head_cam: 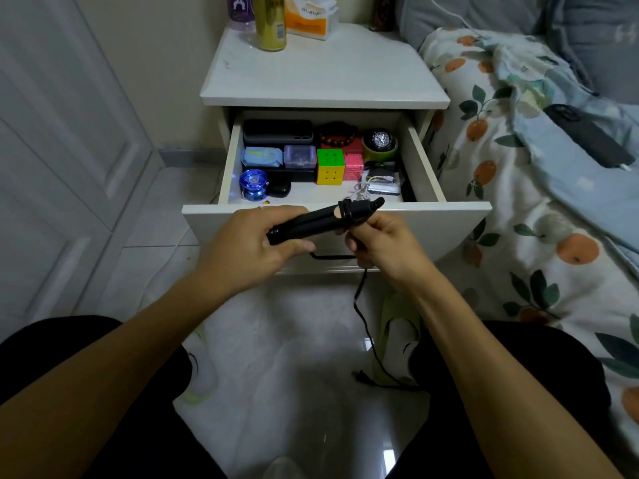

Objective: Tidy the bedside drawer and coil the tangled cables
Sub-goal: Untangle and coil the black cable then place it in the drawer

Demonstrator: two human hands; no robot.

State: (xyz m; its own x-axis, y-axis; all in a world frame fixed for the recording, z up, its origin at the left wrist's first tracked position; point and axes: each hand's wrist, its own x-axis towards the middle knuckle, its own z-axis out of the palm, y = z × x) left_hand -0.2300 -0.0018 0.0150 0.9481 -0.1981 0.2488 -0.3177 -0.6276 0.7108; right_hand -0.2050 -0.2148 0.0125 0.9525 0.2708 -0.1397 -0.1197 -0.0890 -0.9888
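Note:
The white bedside drawer (335,219) stands pulled open in front of me. My left hand (256,242) grips the lower end of a long black device (311,224), held across the drawer's front. A turn of its black cable (361,305) sits around the upper end; my right hand (383,245) pinches the cable just below it. The rest of the cable hangs down to the floor, its plug (363,376) lying between my knees. Inside the drawer a tangled white cable (363,190) lies at the front right.
The drawer holds a colour cube (331,166), blue yo-yo (254,183), black case (278,131), watch (380,140), beads and small boxes. A gold can (270,22) and tissue pack stand on the nightstand. The bed (539,160) is right, a white door left.

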